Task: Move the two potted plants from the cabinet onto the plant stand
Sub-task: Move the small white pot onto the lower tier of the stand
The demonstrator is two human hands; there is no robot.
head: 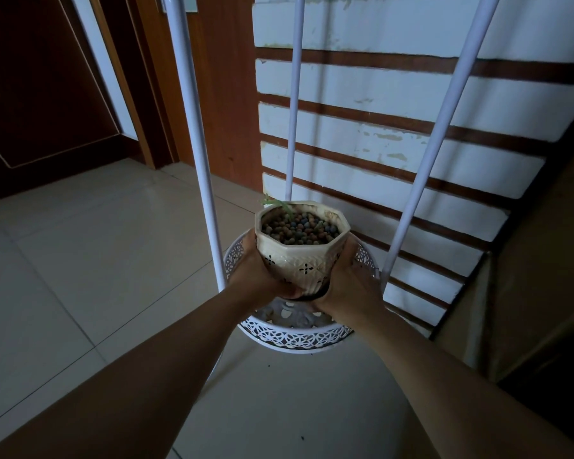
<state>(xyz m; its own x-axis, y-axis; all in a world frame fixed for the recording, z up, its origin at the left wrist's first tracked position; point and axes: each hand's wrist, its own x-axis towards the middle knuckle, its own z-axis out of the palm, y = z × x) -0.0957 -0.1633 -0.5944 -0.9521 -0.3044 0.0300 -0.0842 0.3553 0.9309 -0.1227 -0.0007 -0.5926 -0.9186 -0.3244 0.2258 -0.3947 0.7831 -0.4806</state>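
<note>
I hold a cream eight-sided ceramic pot [300,256] filled with brown clay pebbles and a small green sprout at its far rim. My left hand [259,276] grips its left side and my right hand [348,286] its right side and base. The pot hangs just above the round white lattice-rimmed tray [295,336] of the plant stand, between the stand's three white poles [199,134]. Whether the pot's base touches the tray is hidden by my hands. A second potted plant is not in view.
A white-and-brown striped wall [395,111] rises behind the stand. A dark wooden door [40,94] and its frame stand at the left. Pale floor tiles [80,260] spread to the left and below. A brown cabinet side [527,276] stands at the right.
</note>
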